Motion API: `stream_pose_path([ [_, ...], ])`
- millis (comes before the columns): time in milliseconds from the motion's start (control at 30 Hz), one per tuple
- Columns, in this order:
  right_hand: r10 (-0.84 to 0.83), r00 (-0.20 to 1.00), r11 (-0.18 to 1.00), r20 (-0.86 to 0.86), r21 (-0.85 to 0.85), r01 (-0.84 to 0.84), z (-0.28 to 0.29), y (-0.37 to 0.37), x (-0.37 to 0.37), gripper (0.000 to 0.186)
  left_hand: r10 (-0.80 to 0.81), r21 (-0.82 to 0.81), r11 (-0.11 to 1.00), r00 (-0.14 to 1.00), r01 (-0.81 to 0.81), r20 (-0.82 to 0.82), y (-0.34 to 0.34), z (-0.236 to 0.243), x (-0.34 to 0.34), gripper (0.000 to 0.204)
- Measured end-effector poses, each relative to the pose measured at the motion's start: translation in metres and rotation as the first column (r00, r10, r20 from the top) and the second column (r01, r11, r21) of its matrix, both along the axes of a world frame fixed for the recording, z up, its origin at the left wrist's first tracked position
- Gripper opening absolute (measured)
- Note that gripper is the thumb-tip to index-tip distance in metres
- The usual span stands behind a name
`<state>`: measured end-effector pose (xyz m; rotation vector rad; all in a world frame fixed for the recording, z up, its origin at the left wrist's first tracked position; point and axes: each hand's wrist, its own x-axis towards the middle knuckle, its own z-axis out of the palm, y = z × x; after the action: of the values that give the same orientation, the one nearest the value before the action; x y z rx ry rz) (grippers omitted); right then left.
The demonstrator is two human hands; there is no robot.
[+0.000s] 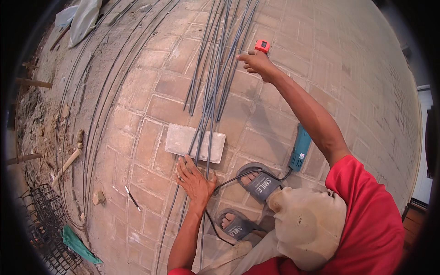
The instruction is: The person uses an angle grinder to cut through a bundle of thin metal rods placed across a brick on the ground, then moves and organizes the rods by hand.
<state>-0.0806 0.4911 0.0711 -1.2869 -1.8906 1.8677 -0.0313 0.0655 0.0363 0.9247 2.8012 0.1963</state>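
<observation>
My left hand (196, 182) lies with its fingers spread over thin steel rods (213, 98), just on the near side of a pale flat block (176, 140). Several of these rods cross the block's top and run on toward me under the palm. Farther off, my right arm reaches out beside the bundle. My right hand (257, 63) is open, its fingers stretched toward the rods. Right beyond its knuckles sits a red tape measure (262, 45); whether the hand touches it I cannot tell.
A teal corded power tool (300, 146) lies right of my sandalled feet (259, 183). On the brick paving are a black-and-white pen (133, 198) and a stone (98, 197). Long bent rods (98, 103), a mesh of bent bars (46, 224) and a green cloth (78, 244) are at left.
</observation>
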Motion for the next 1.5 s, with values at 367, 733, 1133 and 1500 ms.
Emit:
stream_pose_path([
  [367, -0.493, 0.798, 0.828, 0.347, 0.469, 0.308, -0.009, -0.032, 0.369, 0.074, -0.34, 0.308, 0.896, 0.94, 0.319, 0.017, 0.061, 0.043, 0.027, 0.1],
  [733, -0.346, 0.85, 0.904, 0.398, 0.385, 0.188, -0.067, -0.105, 0.304, 0.053, -0.485, 0.397, 0.856, 0.781, 0.331, 0.394, 0.09, 0.032, 0.073, 0.062],
  [1133, -0.082, 0.977, 0.986, -0.195, -0.159, 0.051, 0.051, -0.119, 0.232, 0.059, -0.345, 0.37, 0.909, 0.153, -0.193, 0.926, 0.156, 0.047, 0.127, 0.08],
  [1500, 0.055, 0.93, 0.71, -0.363, -0.641, -0.292, 0.049, -0.106, 0.192, 0.064, -0.475, 0.224, 0.696, -0.203, -0.682, 0.856, 0.135, 0.071, 0.137, 0.057],
])
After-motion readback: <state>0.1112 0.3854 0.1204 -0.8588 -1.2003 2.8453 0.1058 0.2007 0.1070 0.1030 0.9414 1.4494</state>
